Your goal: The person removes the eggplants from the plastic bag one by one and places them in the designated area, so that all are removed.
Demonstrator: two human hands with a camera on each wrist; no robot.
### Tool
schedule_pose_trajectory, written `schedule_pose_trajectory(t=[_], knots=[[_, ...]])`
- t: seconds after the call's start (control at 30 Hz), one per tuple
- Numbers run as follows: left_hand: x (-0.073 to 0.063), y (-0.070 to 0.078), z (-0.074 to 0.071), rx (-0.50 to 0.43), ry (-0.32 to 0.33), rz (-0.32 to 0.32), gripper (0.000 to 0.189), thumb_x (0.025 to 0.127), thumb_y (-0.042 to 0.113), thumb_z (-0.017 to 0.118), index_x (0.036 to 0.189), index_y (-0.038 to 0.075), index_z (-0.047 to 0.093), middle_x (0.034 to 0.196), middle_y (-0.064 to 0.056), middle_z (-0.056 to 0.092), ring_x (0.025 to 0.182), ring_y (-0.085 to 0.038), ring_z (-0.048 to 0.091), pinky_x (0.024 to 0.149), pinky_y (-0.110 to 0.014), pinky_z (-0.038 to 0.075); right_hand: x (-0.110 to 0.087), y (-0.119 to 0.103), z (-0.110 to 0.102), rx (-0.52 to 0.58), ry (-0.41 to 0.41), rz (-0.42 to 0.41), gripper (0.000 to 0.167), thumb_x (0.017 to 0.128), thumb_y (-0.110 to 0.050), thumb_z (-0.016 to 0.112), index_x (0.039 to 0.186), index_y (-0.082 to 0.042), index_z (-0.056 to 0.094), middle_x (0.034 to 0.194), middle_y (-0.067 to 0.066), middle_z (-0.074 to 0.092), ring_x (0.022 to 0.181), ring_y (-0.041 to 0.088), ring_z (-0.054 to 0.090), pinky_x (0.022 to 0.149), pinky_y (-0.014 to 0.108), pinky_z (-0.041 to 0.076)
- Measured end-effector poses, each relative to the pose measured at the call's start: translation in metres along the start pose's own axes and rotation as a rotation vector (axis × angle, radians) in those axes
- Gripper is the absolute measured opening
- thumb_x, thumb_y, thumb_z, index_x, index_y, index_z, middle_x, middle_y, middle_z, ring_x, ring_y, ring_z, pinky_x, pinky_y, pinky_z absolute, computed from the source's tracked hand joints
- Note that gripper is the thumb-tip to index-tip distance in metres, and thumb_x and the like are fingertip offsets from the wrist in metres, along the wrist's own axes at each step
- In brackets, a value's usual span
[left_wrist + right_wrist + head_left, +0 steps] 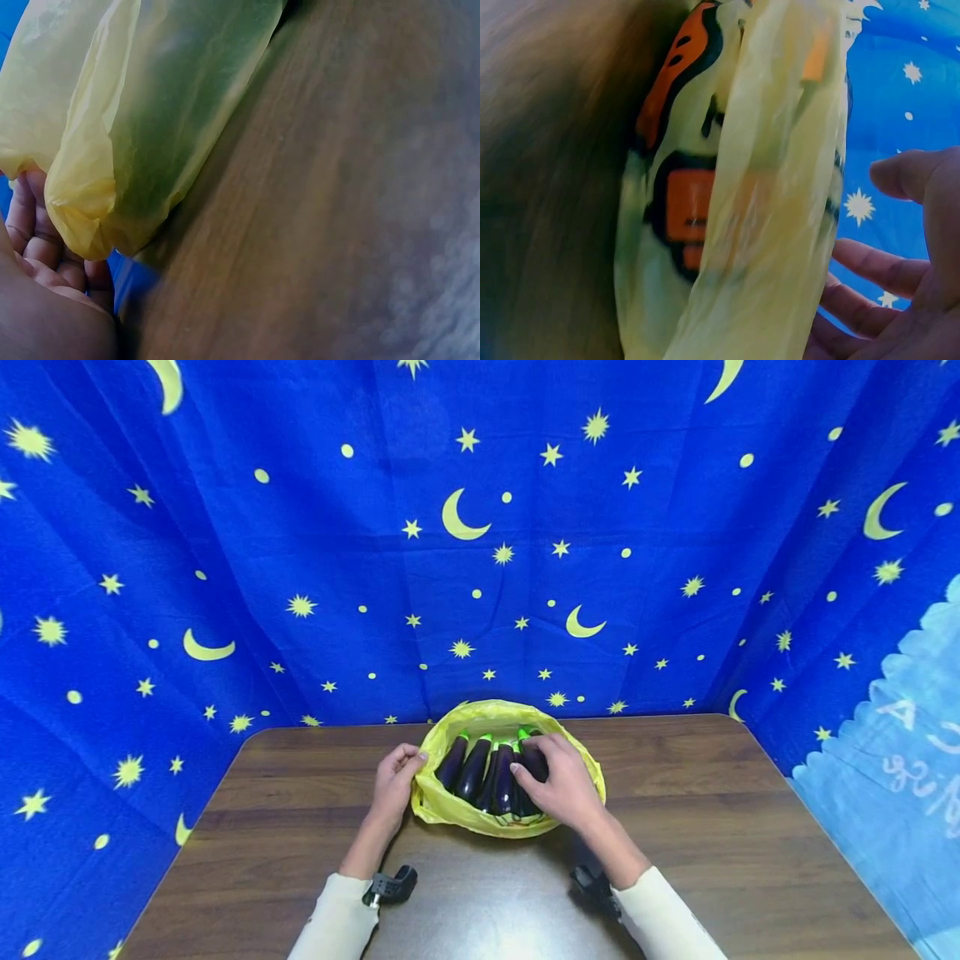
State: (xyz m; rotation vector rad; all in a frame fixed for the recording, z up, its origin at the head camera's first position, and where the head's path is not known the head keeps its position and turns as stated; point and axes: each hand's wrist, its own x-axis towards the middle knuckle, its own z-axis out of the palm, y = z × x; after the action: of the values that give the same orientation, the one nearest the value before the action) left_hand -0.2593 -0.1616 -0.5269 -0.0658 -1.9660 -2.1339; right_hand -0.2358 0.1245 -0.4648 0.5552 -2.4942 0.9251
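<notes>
A yellow plastic bag (465, 817) sits on the table with its mouth spread wide. Several dark purple eggplants (474, 770) with green stem ends lie side by side inside it. At the bag's left rim, my left hand (393, 783) pinches the plastic between thumb and fingers. My right hand (562, 783) reaches over the right rim, thumb spread from the fingers, above the right-hand eggplants. In the right wrist view its extended fingers (881, 271) pass partly behind the bag wall, which bears an orange and black print; the fingertips are hidden there.
The brown wood-grain table (675, 810) extends to both sides of the bag and in front of it. A blue cloth (525, 585) with yellow moons and stars hangs behind and around the table. Each wrist wears a black camera mount (393, 885).
</notes>
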Motion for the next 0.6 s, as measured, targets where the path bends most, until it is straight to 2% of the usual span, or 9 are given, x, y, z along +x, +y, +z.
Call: schedule_pose_trajectory(t=[0.2, 0.4, 0.6], knots=[[-0.001, -0.002, 0.0, -0.038, -0.006, 0.015, 0.011, 0.099, -0.001, 0.062, 0.098, -0.012, 0.061, 0.072, 0.004, 0.056, 0.064, -0.006, 0.053, 0.059, -0.019, 0.044, 0.003, -0.009, 0.006, -0.005, -0.02, 0.026, 0.04, 0.088, -0.027, 0.082, 0.118, -0.003, 0.072, 0.116, 0.017, 0.07, 0.11, 0.036, 0.067, 0.096, 0.053, 0.053], [0.001, -0.004, 0.0, -0.073, -0.013, 0.006, 0.018, 0.099, -0.001, 0.061, 0.102, -0.019, 0.058, 0.073, 0.003, 0.057, 0.065, -0.006, 0.053, 0.061, -0.019, 0.044, 0.002, -0.019, 0.008, 0.0, -0.043, 0.042, 0.043, 0.088, -0.026, 0.082, 0.12, 0.0, 0.072, 0.11, 0.016, 0.069, 0.103, 0.033, 0.066, 0.091, 0.051, 0.054], [0.001, -0.003, -0.002, -0.061, -0.012, -0.001, 0.018, 0.099, -0.001, 0.061, 0.104, -0.018, 0.059, 0.075, 0.003, 0.057, 0.068, -0.007, 0.054, 0.063, -0.019, 0.045, -0.001, -0.022, 0.018, -0.04, -0.026, 0.067, 0.046, 0.084, -0.036, 0.085, 0.115, -0.003, 0.073, 0.107, 0.011, 0.068, 0.098, 0.03, 0.065, 0.084, 0.048, 0.055]])
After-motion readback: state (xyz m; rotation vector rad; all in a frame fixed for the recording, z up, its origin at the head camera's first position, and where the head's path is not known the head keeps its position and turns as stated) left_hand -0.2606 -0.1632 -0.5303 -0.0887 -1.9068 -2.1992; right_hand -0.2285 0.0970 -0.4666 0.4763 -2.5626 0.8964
